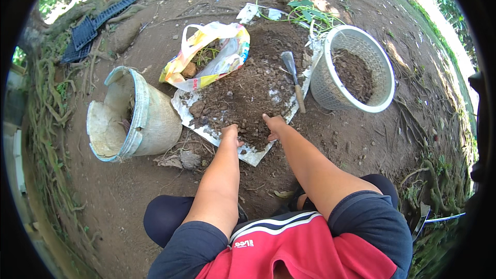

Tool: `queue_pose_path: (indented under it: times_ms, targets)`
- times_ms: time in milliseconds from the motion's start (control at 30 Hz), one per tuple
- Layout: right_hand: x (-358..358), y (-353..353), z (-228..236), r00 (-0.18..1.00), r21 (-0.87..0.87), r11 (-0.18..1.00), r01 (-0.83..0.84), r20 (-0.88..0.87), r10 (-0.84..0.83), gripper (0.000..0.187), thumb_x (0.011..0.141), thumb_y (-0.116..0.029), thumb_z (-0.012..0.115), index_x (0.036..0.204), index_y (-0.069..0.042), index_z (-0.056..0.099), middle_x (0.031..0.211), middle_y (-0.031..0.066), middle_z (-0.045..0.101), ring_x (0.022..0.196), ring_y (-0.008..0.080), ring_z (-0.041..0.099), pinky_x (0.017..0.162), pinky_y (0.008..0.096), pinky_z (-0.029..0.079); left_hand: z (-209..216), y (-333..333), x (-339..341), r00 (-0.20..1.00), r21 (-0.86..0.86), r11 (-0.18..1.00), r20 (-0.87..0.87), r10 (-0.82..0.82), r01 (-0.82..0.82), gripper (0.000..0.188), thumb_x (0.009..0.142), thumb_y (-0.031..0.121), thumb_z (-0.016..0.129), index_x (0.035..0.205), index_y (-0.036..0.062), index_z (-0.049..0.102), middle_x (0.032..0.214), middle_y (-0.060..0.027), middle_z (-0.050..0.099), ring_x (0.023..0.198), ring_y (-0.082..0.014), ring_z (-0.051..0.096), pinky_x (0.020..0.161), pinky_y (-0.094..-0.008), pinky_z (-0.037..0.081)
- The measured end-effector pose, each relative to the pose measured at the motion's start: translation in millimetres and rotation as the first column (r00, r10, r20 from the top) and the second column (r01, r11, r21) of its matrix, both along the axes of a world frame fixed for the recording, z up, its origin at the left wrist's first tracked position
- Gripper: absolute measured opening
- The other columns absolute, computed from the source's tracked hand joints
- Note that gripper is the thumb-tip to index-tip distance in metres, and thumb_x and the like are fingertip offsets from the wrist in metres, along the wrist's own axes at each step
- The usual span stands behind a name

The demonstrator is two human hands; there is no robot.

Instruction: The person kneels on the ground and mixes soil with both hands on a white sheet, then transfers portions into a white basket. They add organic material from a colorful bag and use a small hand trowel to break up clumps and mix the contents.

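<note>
Dark crumbly soil (248,90) is heaped on a flattened, dirt-smeared white sheet (251,156) on the ground. At the heap's near edge, my left hand (231,133) and my right hand (275,126) face each other with soil between them. Both are curled inward around it, thumbs showing and fingertips partly hidden in the dirt. A hand trowel (294,78) with a metal blade and wooden handle lies on the heap's right side. Past my left hand stands a colourful plastic bag (209,54), its top open on plant scraps and a brown lump.
A broken, dirty white bucket (155,119) tilts at the left. At the right, a perforated white basket (330,80) holds soil. Cut green stems (315,15) lie behind it. Black plastic trays (85,33) rest far left among tree roots (57,98). A dry husk (190,159) is near the bucket.
</note>
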State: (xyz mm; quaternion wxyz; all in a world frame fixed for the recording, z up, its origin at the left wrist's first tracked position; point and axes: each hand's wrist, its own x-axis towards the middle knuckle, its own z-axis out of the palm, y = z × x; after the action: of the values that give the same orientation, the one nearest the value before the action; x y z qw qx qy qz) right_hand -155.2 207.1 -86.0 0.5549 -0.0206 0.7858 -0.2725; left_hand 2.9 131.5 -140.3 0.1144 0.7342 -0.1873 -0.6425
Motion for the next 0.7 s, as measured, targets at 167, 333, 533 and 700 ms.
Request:
queue_pose_path:
  times_ms: [167, 333, 533, 700]
  targets:
    - [9, -23, -2, 0.997, -0.184, 0.983, 0.012, 0.074, 0.002, 0.056, 0.084, -0.032, 0.066, 0.122, 0.003, 0.049, 0.127, 0.0166, 0.05, 0.109, 0.0308, 0.055, 0.08, 0.0471, 0.054, -7, -8, -13, 0.967, 0.009, 0.998, -0.247, 0.056, -0.056, 0.031, 0.088, 0.02, 0.049, 0.117, 0.0077, 0.05, 0.116, -0.016, 0.054, 0.1, -0.0349, 0.055, 0.085, -0.0585, 0.046]
    - [-21, -72, 19, 0.93, -0.028, 0.935, -0.354, 0.088, 0.355, 0.054, 0.084, -0.034, 0.065, 0.124, 0.0, 0.05, 0.13, 0.0185, 0.049, 0.111, 0.0315, 0.055, 0.082, 0.0498, 0.051, 11, -26, -30, 0.85, 0.056, 0.971, -0.473, 0.232, -0.234, 0.03, 0.091, 0.02, 0.043, 0.115, 0.0043, 0.05, 0.112, -0.0156, 0.058, 0.107, -0.0339, 0.054, 0.09, -0.0611, 0.042]
    - [-39, -135, 35, 0.374, 0.121, 0.629, -0.768, -0.712, 0.594, 0.044, 0.087, -0.046, 0.052, 0.121, -0.019, 0.058, 0.128, 0.01, 0.05, 0.119, 0.0355, 0.046, 0.091, 0.0554, 0.041, 38, -31, -44, 0.893, 0.154, 0.95, -0.327, 0.309, -0.272, 0.041, 0.095, 0.031, 0.038, 0.13, 0.0111, 0.04, 0.131, -0.0137, 0.045, 0.117, -0.0389, 0.047, 0.09, -0.0701, 0.035]
    - [-22, -167, 38, 0.343, 0.184, 0.535, -0.825, -0.589, 0.732, 0.049, 0.086, -0.058, 0.047, 0.129, -0.033, 0.05, 0.14, 0.0037, 0.036, 0.13, 0.0324, 0.032, 0.102, 0.0525, 0.034, 48, -30, -46, 0.896, 0.123, 0.948, -0.309, 0.319, -0.294, 0.046, 0.097, 0.036, 0.037, 0.138, 0.0169, 0.029, 0.143, -0.0099, 0.029, 0.121, -0.0401, 0.042, 0.088, -0.0725, 0.035]
